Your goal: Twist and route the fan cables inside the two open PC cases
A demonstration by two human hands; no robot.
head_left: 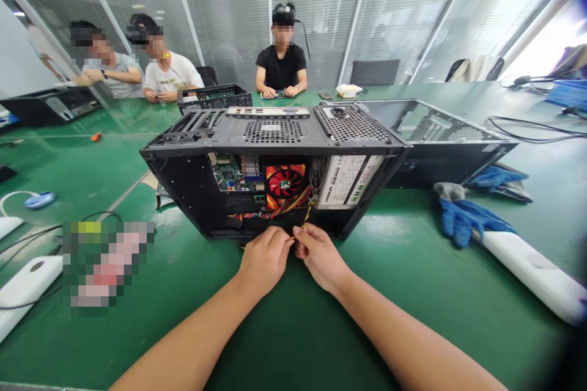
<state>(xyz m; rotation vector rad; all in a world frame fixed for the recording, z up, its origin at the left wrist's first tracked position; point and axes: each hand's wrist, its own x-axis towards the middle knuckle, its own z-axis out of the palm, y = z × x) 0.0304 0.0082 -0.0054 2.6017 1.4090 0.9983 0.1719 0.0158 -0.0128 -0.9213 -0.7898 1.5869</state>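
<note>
An open black computer case rests on the green table in front of me. Inside it show a motherboard, a red cooling fan, a labelled power supply and a bundle of coloured wires. A twisted yellow-and-black cable hangs down from beside the power supply to the case's near edge. My left hand pinches this cable with closed fingers. Close beside it, my right hand also pinches the cable between thumb and fingers. The cable's end is hidden by my fingers.
Behind on the right stands a second open case. Blue work gloves and a white device lie to the right. Cables and another white device are at left. Several people sit across the table, near other case parts.
</note>
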